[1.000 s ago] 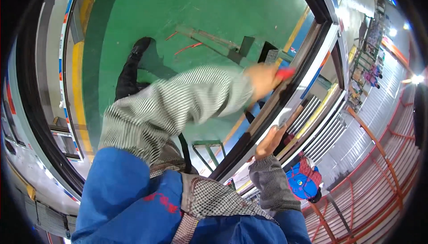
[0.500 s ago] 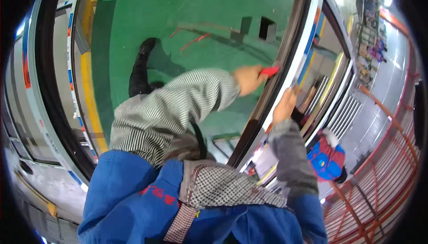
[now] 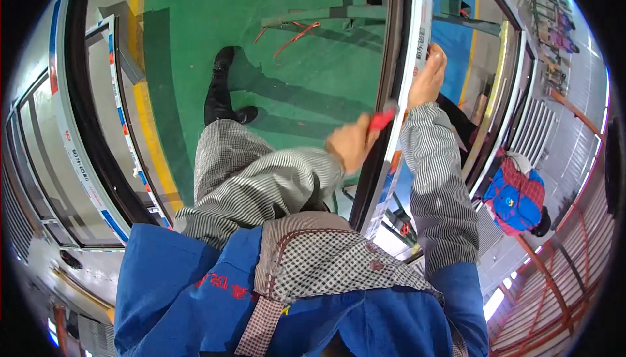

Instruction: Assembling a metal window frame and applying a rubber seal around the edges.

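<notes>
Head view looks down on a smooth green floor [image 3: 274, 44], glossy and flat, with a yellow stripe [image 3: 153, 129] painted along its left side. Across the floor stands a long window frame [image 3: 385, 129]: a dark rubbery seal on the left edge and a white, hard profile with coloured film on the right, running from the top of the picture down to the person's chest. More frames [image 3: 78, 155] of the same white and black make lean at the left. A blue vest [image 3: 195, 298] with a checked strap covers the lower edge, and both sleeves are of fine striped cloth. A black shoe [image 3: 218, 93] stands on the floor.

Left hand [image 3: 349, 145] is clenched round a red tool [image 3: 381, 120], a slim, smooth handle whose tip touches the dark seal about midway up the frame. Right hand [image 3: 428, 76] lies higher on the same frame, fingers loosely curled over the white profile and pressed on it, holding nothing else. The two hands are near each other, the left one lower.
</notes>
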The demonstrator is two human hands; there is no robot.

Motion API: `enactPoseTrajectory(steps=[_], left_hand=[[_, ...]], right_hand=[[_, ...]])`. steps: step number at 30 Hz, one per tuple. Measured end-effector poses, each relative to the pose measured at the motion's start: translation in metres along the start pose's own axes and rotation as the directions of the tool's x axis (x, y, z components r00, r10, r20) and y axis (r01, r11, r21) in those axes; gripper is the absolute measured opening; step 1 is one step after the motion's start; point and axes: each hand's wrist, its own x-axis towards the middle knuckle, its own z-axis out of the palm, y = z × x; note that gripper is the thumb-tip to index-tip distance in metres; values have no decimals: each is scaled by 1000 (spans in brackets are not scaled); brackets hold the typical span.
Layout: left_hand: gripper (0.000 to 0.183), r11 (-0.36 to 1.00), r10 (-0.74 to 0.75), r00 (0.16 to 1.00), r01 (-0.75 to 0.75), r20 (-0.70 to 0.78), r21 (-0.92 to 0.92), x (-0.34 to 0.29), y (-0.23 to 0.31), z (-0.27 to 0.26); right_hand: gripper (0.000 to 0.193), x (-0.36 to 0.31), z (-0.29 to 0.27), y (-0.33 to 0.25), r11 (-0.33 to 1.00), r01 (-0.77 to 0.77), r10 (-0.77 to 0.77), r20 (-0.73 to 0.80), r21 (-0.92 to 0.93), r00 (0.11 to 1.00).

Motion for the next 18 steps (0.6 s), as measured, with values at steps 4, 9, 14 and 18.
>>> enactPoseTrajectory(steps=[4,9,14,18], left_hand=[[30,996,50,969,-65,-244,-54,52,17,-27],[30,997,-61,998,62,-31,41,-17,-10,11],[31,999,-22,994,25,-104,35,14,-6,2],[31,1000,-2,983,-1,-182,-18,18,-1,-5]], right_hand=[[41,-4,10,-17,991,-129,129,-4,46,992],[44,-16,7,1,976,-210,210,-3,59,978],[56,-23,2,-1,986,-169,169,16,7,986],[52,-28,7,0,996,-88,88,-4,-6,996]])
